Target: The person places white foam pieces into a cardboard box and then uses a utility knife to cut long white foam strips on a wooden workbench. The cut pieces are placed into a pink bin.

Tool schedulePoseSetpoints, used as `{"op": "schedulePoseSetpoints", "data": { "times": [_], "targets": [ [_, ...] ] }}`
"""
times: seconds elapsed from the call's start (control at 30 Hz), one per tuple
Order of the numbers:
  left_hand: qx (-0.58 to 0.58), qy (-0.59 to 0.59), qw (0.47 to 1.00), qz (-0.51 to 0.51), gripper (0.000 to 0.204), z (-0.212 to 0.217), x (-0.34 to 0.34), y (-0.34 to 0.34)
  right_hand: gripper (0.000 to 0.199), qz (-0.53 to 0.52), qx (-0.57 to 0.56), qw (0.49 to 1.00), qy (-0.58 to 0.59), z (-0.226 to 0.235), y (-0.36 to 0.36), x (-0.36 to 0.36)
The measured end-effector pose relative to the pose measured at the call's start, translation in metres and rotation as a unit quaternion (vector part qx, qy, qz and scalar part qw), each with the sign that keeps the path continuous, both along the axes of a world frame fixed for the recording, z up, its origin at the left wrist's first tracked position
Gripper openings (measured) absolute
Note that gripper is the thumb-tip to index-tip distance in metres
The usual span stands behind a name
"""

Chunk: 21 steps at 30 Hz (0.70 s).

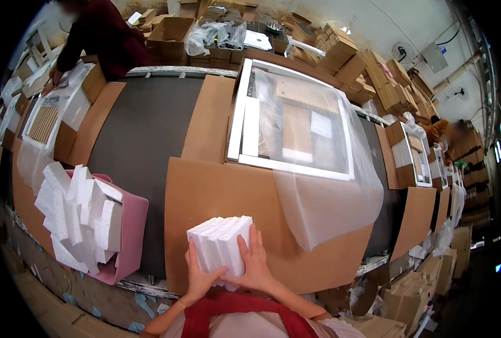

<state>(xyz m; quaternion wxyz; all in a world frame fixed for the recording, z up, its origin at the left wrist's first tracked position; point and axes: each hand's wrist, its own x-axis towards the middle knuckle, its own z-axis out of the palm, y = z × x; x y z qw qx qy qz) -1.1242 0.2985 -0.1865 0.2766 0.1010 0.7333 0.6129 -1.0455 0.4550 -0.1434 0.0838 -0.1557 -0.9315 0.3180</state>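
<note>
Both my hands hold a stack of white foam corner blocks (219,242) just above the near edge of a flat brown cardboard sheet (228,191). My left hand (197,273) grips the stack's lower left side and my right hand (254,259) presses its right side, fingers spread upward. Beyond the cardboard lies a white-framed picture (293,121) half inside a clear plastic bag (329,197) that spills toward me on the right.
A pink bin (131,225) full of white foam pieces stands at my left on the dark work table (143,135). More cardboard sheets and framed pictures lie left and right. A person in dark red (101,34) works at far left; cartons are piled behind.
</note>
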Motion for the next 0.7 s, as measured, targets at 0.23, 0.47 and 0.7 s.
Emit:
{"op": "schedulePoseSetpoints", "data": {
  "times": [0.23,0.47,0.7],
  "targets": [
    [0.131,-0.025,0.985,0.111,0.093,0.033,-0.042,-0.011,0.083,-0.045,-0.399,0.894,0.199,0.026,0.115,-0.07],
    [-0.096,0.242,0.964,-0.059,0.089,-0.005,-0.037,-0.001,0.082,-0.231,-0.177,0.943,0.161,-0.033,0.374,-0.373],
    [-0.045,-0.017,0.991,0.123,0.072,-0.035,-0.042,0.009,0.068,-0.313,0.125,0.933,-0.125,-0.068,0.351,-0.438]
  ]
}}
